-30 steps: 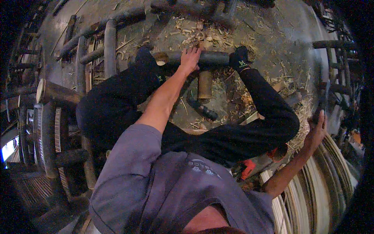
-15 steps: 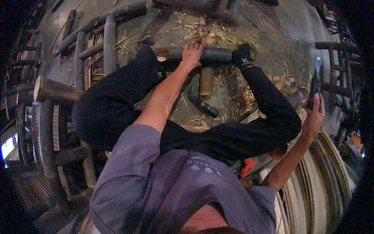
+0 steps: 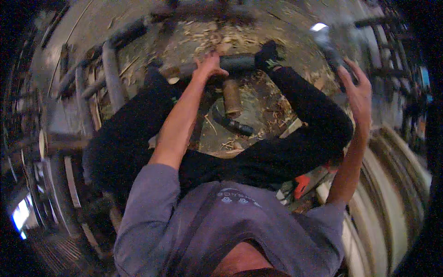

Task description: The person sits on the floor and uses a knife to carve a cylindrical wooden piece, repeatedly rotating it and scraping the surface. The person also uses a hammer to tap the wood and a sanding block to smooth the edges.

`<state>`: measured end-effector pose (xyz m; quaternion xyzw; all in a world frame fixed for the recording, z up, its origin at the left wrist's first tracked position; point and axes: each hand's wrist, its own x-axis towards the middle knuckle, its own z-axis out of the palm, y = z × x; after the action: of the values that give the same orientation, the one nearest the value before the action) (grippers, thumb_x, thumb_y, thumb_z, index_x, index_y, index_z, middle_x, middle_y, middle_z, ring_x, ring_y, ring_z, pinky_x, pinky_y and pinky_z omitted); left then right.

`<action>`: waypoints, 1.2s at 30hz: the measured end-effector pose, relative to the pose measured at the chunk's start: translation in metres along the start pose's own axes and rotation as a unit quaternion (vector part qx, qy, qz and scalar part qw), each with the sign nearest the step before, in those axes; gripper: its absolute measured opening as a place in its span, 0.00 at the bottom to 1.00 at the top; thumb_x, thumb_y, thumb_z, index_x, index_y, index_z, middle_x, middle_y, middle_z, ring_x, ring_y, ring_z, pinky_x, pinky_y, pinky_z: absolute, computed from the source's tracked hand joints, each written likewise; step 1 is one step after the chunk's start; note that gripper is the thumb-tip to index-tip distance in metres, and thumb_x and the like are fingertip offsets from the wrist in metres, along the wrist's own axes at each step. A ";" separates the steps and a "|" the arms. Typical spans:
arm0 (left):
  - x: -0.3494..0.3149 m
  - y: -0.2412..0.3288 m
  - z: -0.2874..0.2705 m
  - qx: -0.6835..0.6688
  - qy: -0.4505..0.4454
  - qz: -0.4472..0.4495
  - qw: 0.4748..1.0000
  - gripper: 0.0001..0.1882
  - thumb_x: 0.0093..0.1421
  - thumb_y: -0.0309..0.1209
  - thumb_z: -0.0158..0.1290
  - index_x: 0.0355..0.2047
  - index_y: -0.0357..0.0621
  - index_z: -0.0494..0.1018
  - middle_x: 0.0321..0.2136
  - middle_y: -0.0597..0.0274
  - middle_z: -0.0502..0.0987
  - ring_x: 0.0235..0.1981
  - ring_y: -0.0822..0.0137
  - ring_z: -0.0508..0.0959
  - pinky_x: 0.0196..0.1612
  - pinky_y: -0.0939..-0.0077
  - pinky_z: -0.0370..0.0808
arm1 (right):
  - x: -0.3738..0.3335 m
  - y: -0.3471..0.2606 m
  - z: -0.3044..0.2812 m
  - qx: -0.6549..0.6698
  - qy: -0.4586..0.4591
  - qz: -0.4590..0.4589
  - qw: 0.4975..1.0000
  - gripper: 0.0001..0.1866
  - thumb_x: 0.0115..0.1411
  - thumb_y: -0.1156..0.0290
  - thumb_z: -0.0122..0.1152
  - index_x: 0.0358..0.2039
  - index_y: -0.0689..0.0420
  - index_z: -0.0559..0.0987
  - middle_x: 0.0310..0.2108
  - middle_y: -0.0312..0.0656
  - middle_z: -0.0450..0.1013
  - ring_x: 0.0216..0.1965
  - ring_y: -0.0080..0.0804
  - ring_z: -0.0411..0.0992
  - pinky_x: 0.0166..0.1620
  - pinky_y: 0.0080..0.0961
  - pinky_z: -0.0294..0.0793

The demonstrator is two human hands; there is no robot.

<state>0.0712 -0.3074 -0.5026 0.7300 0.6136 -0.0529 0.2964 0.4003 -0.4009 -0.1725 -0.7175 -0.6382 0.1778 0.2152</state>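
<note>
Near centre: small pale lettering (image 3: pixel 226 194) curves above two small pale emblems (image 3: pixel 226 200) on the chest of the grey shirt (image 3: pixel 212 235). Far: a pale mark (image 3: pixel 272 63) on the right shoe (image 3: pixel 266 54), blurred, illegible.

Blurred head fisheye looks down — perhaps forward — close above the shirt (image 3: pixel 226 217).

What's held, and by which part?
Right hand: blurred dark tool, by its near end. Left hand: over the dark log's middle; grip unclear.
</note>
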 end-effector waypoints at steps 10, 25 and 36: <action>-0.108 0.193 -0.162 -0.505 -0.043 0.258 0.823 0.27 0.51 0.30 0.60 0.51 0.43 0.64 0.42 0.60 0.73 0.40 0.67 0.72 0.44 0.72 0.69 | 0.025 -0.051 0.026 -0.096 -0.051 -0.220 0.969 0.28 0.52 0.48 0.56 0.43 0.59 0.71 0.28 0.53 0.74 0.31 0.53 0.73 0.36 0.44 0.72; -0.051 -0.055 -0.154 -0.263 0.275 0.269 0.884 0.47 0.42 0.48 0.58 0.57 0.35 0.54 0.45 0.52 0.69 0.44 0.61 0.71 0.49 0.69 0.68 | -0.061 0.316 0.248 -0.201 0.148 0.221 0.943 0.16 0.58 0.63 0.49 0.44 0.55 0.73 0.27 0.50 0.74 0.29 0.48 0.73 0.35 0.40 0.72; -0.031 0.027 -0.112 -0.656 0.253 0.079 0.706 0.26 0.52 0.39 0.60 0.47 0.42 0.66 0.35 0.65 0.73 0.33 0.68 0.72 0.36 0.75 0.70 | -0.084 0.334 0.280 -0.230 -0.003 0.283 0.931 0.15 0.58 0.61 0.50 0.42 0.56 0.72 0.28 0.45 0.72 0.29 0.40 0.71 0.35 0.36 0.71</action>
<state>0.0569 -0.2803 -0.3874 0.3830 0.4853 0.5737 0.5374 0.5220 -0.4924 -0.5891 -0.8979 -0.4324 0.0814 -0.0167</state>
